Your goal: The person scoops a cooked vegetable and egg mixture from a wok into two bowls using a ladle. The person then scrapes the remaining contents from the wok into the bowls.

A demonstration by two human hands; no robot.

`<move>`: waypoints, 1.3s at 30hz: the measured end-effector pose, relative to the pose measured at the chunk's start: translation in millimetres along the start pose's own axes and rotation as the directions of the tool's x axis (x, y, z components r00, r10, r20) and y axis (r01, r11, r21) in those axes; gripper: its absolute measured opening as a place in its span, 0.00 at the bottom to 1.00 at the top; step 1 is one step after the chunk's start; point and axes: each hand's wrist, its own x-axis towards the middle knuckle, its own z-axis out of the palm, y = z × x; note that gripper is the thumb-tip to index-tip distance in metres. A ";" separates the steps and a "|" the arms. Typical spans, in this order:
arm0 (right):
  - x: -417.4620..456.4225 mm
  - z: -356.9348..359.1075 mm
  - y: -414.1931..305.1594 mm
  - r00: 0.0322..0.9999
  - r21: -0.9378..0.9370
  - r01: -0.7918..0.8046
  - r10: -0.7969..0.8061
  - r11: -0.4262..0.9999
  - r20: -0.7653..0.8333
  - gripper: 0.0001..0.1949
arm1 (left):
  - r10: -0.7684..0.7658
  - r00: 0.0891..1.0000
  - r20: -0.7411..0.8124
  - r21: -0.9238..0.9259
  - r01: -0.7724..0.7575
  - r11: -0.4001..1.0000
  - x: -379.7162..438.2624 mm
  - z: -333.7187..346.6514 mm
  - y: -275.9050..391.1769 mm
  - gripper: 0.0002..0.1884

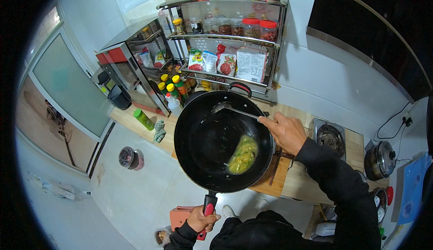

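Note:
My left hand grips the red and black handle of a large black wok, raised above the counter. In the wok's lower right part lies a small heap of yellow-green cooked food in liquid, with a few scraps stuck to the bare surface. My right hand holds the shaft of a metal ladle at the wok's right rim. The ladle's bowl rests over the wok's upper inside wall, apart from the food. A red-lined loop handle stands on the far rim.
A gas burner stands on the wooden counter at right, near a lidded pot. Behind the wok are a spice rack and several sauce bottles. Left are a microwave oven, green bottle and cloth.

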 end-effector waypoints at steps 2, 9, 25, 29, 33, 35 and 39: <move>0.7 -1.1 1.3 1.000 -0.026 0.004 -0.003 1.000 0.018 0.20 | 0.002 1.000 0.010 0.001 -0.002 1.000 0.5 -0.2 -0.6 0.11; -42.4 -29.5 8.0 0.944 0.000 -0.139 0.133 0.990 0.302 0.20 | 0.039 0.999 -0.024 0.066 -0.037 0.997 -1.4 1.4 -1.2 0.12; -141.7 11.7 -7.5 0.688 0.449 -0.691 0.325 0.566 0.649 0.21 | 0.069 0.997 -0.031 0.129 -0.064 0.989 14.8 6.0 -9.1 0.13; -161.8 26.7 -15.7 0.406 0.398 -0.913 0.286 0.088 0.868 0.22 | 0.069 0.997 -0.025 0.096 -0.066 0.993 20.1 5.5 -20.0 0.12; -162.7 30.8 -25.7 0.355 0.384 -0.911 0.189 -0.153 0.916 0.24 | 0.056 0.998 -0.028 0.074 -0.054 0.996 21.0 4.1 -25.2 0.12; -163.4 35.9 -27.9 0.347 0.379 -0.908 0.188 -0.177 0.919 0.24 | 0.067 0.997 -0.037 0.081 -0.064 0.995 20.3 5.4 -25.4 0.12; -163.8 41.9 -27.7 0.344 0.387 -0.897 0.208 -0.216 0.915 0.24 | 0.077 0.994 -0.075 0.133 -0.066 0.989 24.4 2.1 -37.0 0.12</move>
